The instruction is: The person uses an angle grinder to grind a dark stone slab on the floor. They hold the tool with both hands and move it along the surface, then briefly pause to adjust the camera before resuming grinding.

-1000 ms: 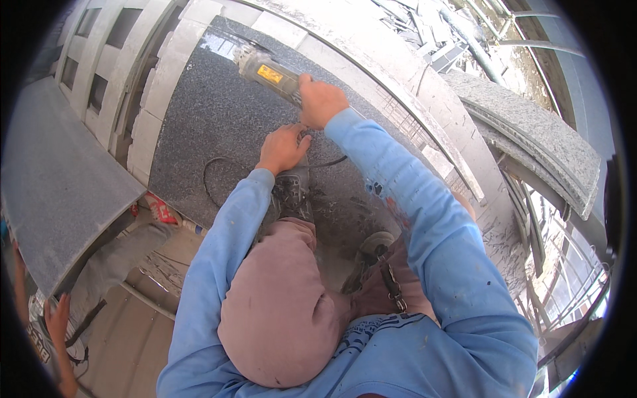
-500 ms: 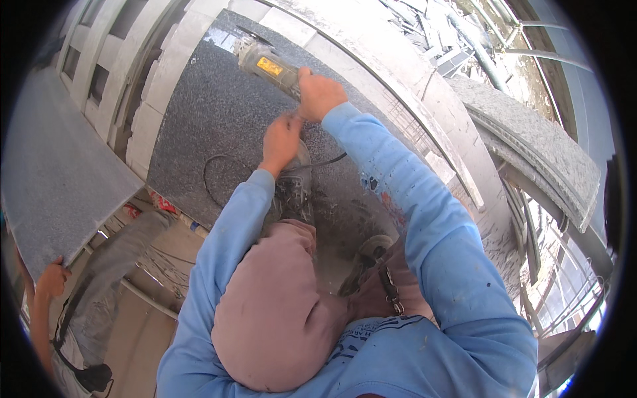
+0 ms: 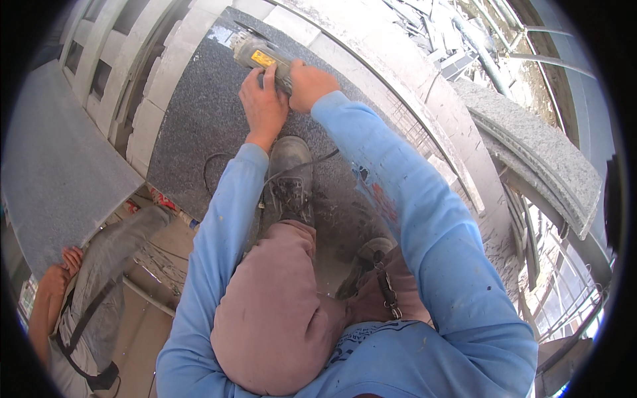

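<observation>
An angle grinder (image 3: 248, 50) with a grey body and a yellow label lies over the far part of a dark speckled stone slab (image 3: 199, 109), its disc at the far end. My right hand (image 3: 313, 86) is wrapped round the grinder's rear body. My left hand (image 3: 263, 106) grips the same tool just beside it, fingers laid over the body near the label; its palm side is hidden. A thin black cord (image 3: 308, 161) runs across the slab past my dusty boot (image 3: 292, 176), which stands on the stone.
Another grey slab (image 3: 60, 159) is at the left, with a co-worker's hands (image 3: 63, 265) at its near edge. Stacked stone slabs (image 3: 531, 139) rest on the right beside metal bars. Broken offcuts (image 3: 458, 63) lie at the far right. A long pale strip (image 3: 398, 93) borders the dark slab.
My left hand has moved up and left, from near the grinder's rear end onto its body. The grinder and my right hand have shifted slightly left. The co-worker's hands have come together.
</observation>
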The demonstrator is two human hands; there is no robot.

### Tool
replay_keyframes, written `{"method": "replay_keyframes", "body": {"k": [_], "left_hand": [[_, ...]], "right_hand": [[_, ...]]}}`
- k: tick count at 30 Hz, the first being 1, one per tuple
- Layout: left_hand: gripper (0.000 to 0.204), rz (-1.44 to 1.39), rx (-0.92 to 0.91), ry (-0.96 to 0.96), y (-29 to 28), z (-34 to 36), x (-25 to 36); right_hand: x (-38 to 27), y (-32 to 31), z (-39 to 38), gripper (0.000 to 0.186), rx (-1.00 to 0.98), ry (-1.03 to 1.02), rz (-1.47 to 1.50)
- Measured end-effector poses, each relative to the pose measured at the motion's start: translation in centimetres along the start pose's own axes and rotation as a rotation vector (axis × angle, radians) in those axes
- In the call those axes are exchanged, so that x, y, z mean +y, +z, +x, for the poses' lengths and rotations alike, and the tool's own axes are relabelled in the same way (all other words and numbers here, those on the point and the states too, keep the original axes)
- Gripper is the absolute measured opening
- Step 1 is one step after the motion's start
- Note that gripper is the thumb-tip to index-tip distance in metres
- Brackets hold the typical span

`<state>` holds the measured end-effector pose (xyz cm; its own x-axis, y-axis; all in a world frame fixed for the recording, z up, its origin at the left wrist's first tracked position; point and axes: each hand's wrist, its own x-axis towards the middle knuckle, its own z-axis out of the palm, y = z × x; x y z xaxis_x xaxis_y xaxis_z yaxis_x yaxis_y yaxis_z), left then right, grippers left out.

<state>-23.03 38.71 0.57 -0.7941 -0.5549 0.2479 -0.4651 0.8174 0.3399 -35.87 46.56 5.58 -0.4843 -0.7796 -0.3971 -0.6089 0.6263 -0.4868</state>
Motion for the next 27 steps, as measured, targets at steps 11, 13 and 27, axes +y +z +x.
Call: {"method": "replay_keyframes", "body": {"k": [11,13,27], "left_hand": [[0.062,0.090,-0.029,0.346,0.9,1.6,0.3],[0.056,0.056,-0.035,0.362,1.0,1.4,1.1],[0.053,-0.208,-0.088,0.388,1.3,1.0,2.8]], "right_hand": [[0.7,-0.5,-2.6,0.055,0.003,-0.004,-0.031],[1.1,-0.6,-3.4,0.052,-0.002,0.005,-0.033],[1.9,-1.4,-5.9,0.045,-0.071,0.078,-0.058]]}}
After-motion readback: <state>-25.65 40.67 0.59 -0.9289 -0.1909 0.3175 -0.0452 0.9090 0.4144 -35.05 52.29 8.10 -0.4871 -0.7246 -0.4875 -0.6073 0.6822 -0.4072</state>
